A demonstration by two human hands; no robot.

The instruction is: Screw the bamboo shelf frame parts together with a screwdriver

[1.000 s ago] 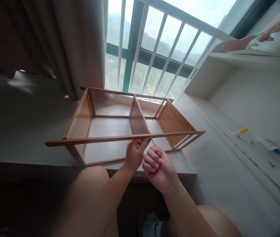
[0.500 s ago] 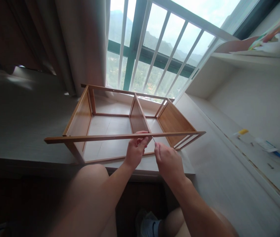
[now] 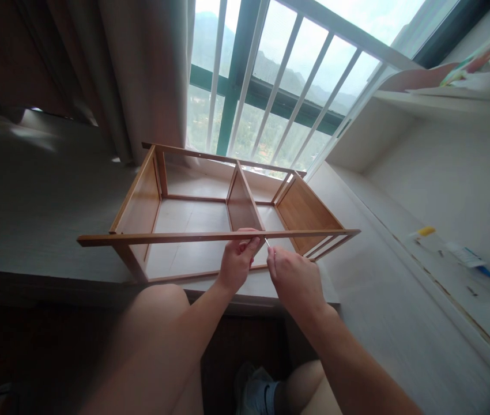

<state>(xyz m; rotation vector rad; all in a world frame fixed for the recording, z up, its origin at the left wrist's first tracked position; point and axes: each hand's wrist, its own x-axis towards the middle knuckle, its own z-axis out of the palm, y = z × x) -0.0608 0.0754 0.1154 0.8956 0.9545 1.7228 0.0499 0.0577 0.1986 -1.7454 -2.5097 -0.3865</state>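
A wooden shelf frame lies on its side on the pale ledge, with panels at both ends and a middle shelf panel. My left hand is closed around the frame's near rail, close to where the middle panel meets it. My right hand is closed on a thin metal tool, perhaps a hex key, whose tip reaches the rail just right of my left fingers. Most of the tool is hidden inside the right hand.
Behind the frame stands a window with white bars. A curtain hangs at the left. On the right-hand surface lie a yellow-ended item, a small packet with a blue end and small dark pieces. My knees are below the ledge.
My right hand has shifted slightly left and up, turning a little with the metal tool. The left hand keeps its hold on the rail. The view has tilted slightly.
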